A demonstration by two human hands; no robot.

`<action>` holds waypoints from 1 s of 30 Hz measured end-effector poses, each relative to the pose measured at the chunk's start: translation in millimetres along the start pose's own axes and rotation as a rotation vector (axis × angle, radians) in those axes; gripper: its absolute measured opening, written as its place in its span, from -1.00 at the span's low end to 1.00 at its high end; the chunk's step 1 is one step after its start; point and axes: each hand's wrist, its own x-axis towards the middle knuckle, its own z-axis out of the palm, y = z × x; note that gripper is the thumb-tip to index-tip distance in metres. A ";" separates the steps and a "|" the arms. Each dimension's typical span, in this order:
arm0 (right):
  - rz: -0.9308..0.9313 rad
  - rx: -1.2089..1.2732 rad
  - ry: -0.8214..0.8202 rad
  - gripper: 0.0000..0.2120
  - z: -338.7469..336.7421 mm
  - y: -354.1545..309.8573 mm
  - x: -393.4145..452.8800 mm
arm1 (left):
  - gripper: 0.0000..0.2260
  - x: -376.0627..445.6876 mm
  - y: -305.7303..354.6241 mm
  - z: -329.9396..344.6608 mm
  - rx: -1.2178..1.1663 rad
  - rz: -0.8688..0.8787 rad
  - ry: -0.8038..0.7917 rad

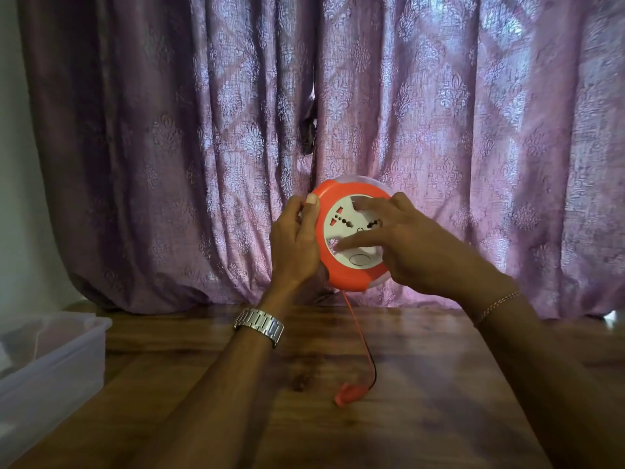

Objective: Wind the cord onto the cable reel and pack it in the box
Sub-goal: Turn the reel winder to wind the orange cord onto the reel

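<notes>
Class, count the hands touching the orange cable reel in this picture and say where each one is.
2. The left hand grips the cable reel's left rim; the right hand lies across its white socket face, fingers spread.

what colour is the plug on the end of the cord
Orange-red, like the reel's rim; the plug shows in the head view.

Both my forearms reach forward, raised. My left hand (296, 243) curls around the reel (338, 272) edge, thumb on top. My right hand (402, 242) lies over its face, fingers spread and pressing.
</notes>
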 end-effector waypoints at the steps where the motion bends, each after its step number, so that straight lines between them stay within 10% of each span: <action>1: 0.005 -0.019 -0.011 -0.39 1.5 -2.5 1.0 | -0.68 -0.1 -0.3 0.2 -0.003 0.003 -0.004; 16: 0.257 -0.067 0.340 -0.42 16.1 -11.1 -0.2 | -0.60 -0.9 -2.5 1.3 -0.003 0.012 -0.005; 30: 0.092 -0.184 0.292 -0.69 -6.9 -3.9 -0.7 | -0.56 0.3 -3.2 -3.6 -0.005 -0.032 0.003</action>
